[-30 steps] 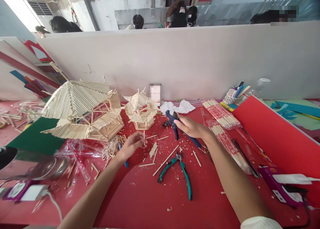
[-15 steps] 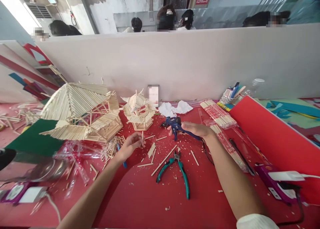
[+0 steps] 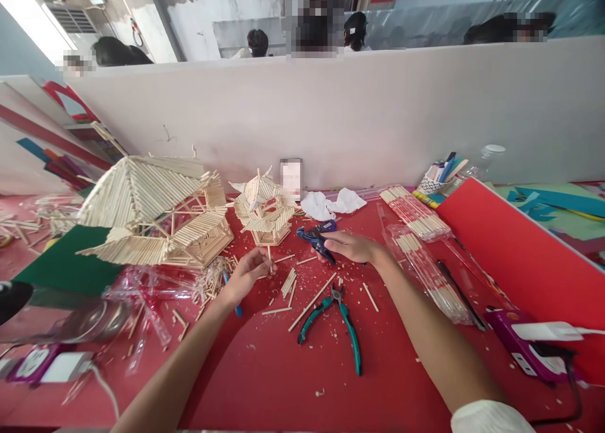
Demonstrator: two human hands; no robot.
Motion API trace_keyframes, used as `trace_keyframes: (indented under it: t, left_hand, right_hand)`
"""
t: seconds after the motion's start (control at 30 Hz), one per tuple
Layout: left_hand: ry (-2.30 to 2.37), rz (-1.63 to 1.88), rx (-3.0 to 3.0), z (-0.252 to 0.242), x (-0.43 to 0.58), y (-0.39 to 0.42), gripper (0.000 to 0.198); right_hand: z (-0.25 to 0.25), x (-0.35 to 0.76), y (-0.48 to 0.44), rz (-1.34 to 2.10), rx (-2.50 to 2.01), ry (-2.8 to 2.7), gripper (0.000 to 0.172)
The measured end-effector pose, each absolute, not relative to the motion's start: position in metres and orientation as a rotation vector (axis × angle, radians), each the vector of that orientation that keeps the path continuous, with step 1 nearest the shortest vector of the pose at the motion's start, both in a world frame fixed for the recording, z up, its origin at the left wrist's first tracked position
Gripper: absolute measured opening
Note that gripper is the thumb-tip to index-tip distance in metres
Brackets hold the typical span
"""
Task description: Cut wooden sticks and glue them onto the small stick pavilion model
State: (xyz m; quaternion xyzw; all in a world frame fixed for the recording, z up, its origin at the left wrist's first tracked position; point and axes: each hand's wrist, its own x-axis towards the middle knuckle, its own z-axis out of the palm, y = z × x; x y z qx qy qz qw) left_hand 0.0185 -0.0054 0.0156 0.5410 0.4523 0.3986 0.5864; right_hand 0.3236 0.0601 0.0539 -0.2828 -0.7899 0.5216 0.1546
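My left hand (image 3: pixel 251 271) is closed in a pinch around a short wooden stick (image 3: pixel 269 253), which stands nearly upright at the fingertips. My right hand (image 3: pixel 347 246) grips a dark blue glue gun (image 3: pixel 316 234), its front end pointing left; part of its handle is hidden by the fingers. Just behind my left hand stands a small stick pavilion (image 3: pixel 265 209). Several cut sticks (image 3: pixel 288 283) lie between my hands. Nearer to me rest green-handled cutting pliers (image 3: pixel 336 294), handles spread. A blue tool (image 3: pixel 237 308) lies partly under my left wrist.
A larger stick pavilion (image 3: pixel 151 200) stands at left, with plastic wrappers (image 3: pixel 149 288) before it. Packs of sticks (image 3: pixel 416 213), a red board (image 3: pixel 520 263) and a purple power strip (image 3: pixel 524 345) are at right. White tissue (image 3: pixel 333 203) lies beneath the partition (image 3: pixel 331 118).
The glue gun has turned in my right hand and its front end has shifted slightly left. My left hand still holds the stick in nearly the same place.
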Motion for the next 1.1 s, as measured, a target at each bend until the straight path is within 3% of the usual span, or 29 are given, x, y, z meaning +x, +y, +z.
trace_keyframes:
  t: [0.17, 0.33, 0.57, 1.1]
  left_hand:
    - [1.01, 0.951, 1.274, 0.02, 0.019, -0.008, 0.044]
    - [0.957, 0.984, 1.251, 0.02, 0.023, -0.011, 0.049]
    - [0.977, 1.014, 1.25, 0.02, 0.028, -0.014, 0.041]
    - [0.98, 1.086, 1.221, 0.018, 0.029, -0.015, 0.054]
  right_hand:
    - [0.072, 0.299, 0.047, 1.077, -1.019, -2.606, 0.056]
    - [0.088, 0.283, 0.03, 0.67, -1.313, -2.786, 0.059]
    - [0.09, 0.271, 0.018, 0.593, -1.43, -2.812, 0.048]
    - [0.082, 0.248, 0.006, 0.432, -1.519, -2.71, 0.052]
